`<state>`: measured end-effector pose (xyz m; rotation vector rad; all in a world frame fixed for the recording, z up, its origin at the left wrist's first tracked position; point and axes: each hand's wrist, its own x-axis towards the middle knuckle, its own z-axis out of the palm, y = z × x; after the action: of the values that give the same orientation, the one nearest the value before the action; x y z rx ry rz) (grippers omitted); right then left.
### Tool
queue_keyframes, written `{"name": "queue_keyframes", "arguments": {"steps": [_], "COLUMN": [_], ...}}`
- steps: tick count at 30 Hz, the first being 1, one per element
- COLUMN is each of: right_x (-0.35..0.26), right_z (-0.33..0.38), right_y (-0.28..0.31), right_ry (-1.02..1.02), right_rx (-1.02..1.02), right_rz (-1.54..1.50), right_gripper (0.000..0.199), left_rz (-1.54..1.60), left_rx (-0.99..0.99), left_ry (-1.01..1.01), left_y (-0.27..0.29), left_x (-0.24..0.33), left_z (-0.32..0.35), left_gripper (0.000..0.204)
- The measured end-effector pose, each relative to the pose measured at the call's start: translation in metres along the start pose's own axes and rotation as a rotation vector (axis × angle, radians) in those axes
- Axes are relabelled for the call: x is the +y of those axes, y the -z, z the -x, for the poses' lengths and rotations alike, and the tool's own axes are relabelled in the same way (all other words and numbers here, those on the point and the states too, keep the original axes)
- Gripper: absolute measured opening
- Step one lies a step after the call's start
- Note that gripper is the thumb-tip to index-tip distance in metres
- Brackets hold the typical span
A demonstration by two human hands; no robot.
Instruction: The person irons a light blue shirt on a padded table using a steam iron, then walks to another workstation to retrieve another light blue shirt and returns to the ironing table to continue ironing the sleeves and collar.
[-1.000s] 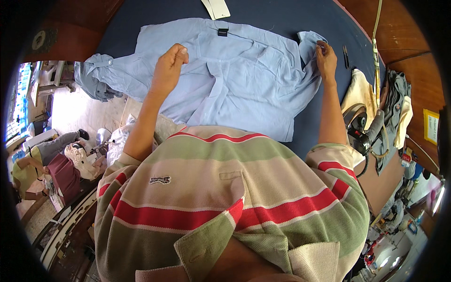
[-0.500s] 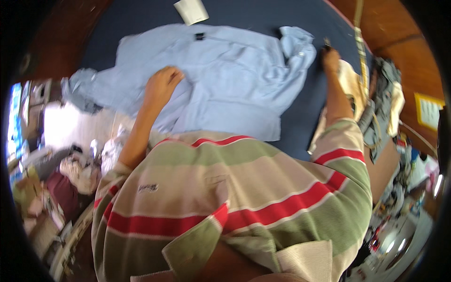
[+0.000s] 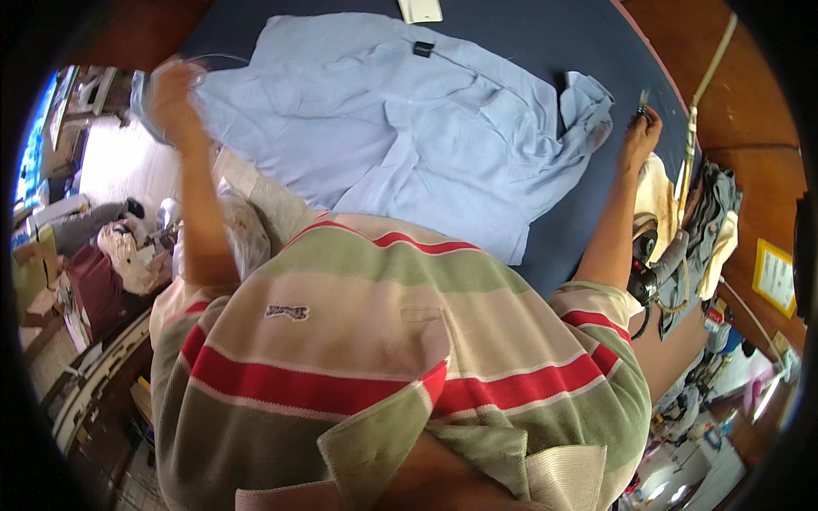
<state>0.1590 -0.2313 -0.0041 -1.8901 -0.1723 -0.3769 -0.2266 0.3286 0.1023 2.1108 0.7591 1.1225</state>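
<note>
A light blue shirt [image 3: 332, 119] lies spread and creased on the dark blue table cover [image 3: 341, 13], its collar end with a black label [image 3: 423, 49] at the far side. My left hand [image 3: 176, 102] is at the cuff of the left-lying sleeve, smeared by motion, so its fingers cannot be made out. A thin pale strand [image 3: 220, 57] arcs from near it toward the shirt. My right hand [image 3: 641, 140] is closed around small thread snips [image 3: 643, 102], their tips pointing away. It is beside the folded right-lying sleeve [image 3: 584, 111], apart from it.
A white card [image 3: 420, 9] lies at the far edge. Beyond my right arm are a hose-like cord [image 3: 688, 153], an iron-like appliance [image 3: 652, 277] and hanging dark clothes [image 3: 716, 204]. Bags and cloth bundles [image 3: 128, 251] crowd the left. A yellow-framed sheet [image 3: 775, 277] is at right.
My left hand has gone from the middle of the shirt to the left sleeve cuff. My right hand keeps the snips, now more clearly seen. The whole view has shifted.
</note>
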Motion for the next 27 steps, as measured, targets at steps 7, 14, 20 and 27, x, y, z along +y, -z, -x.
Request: {"name": "queue_keyframes", "arguments": {"steps": [7, 14, 20, 27], "right_x": [-0.021, -0.132, -0.146, -0.337], "right_z": [-0.008, 0.096, 0.102, -0.032], "right_y": [-0.001, -0.098, -0.083, -0.058], "right_ry": [0.002, 0.251, 0.630, 0.808], "right_rx": [0.141, -1.052, -0.387, -0.067], "right_rz": [0.974, 0.743, 0.300, 0.349], "right_gripper": [0.056, 0.039, 0.012, 0.017], "left_rz": [-0.269, -0.575, -0.069, -0.301], "left_rx": [-0.311, -0.822, -0.523, -0.046], "left_ry": [-0.185, -0.250, -0.036, -0.656], "left_y": [0.013, -0.086, -0.044, 0.054], "left_x": [-0.077, -0.025, -0.011, 0.094], "left_z": [0.010, 0.031, -0.017, -0.210], "left_gripper": [0.058, 0.039, 0.032, 0.036]}}
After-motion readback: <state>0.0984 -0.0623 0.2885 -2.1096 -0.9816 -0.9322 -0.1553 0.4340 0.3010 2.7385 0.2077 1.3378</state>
